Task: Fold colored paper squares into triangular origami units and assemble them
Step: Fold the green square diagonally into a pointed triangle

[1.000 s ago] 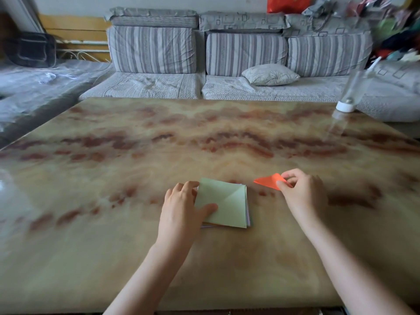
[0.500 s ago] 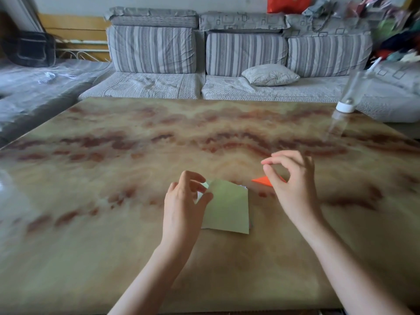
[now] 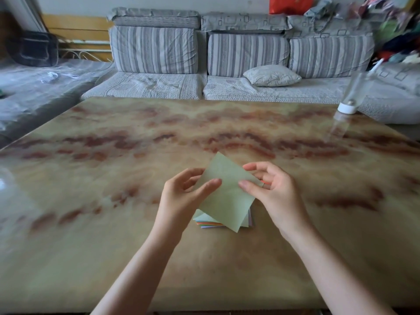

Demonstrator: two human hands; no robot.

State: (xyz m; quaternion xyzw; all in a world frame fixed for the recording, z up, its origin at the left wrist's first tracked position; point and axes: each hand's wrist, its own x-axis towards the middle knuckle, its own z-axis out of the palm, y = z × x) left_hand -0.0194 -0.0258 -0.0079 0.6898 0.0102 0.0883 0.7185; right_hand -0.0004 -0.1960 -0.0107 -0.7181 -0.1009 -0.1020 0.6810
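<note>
Green paper square (image 3: 227, 196) hangs over the table (image 3: 113, 201), left hand (image 3: 181, 198) pinching its nine o'clock edge, right hand (image 3: 275, 196) its three o'clock edge. A colored paper stack (image 3: 211, 222) lies beneath.

Under the green sheet (image 3: 227, 196), only coloured edges of the paper stack (image 3: 210, 223) showing. Behind the fingers (image 3: 259, 167) of the right hand (image 3: 277, 196), an orange sliver (image 3: 267, 184), too small to identify. At the bench's (image 3: 136, 246) far right corner, a blurred clear bottle (image 3: 354, 92). Left forearm (image 3: 136, 269) and right forearm (image 3: 341, 280) cut off by the bottom edge.
</note>
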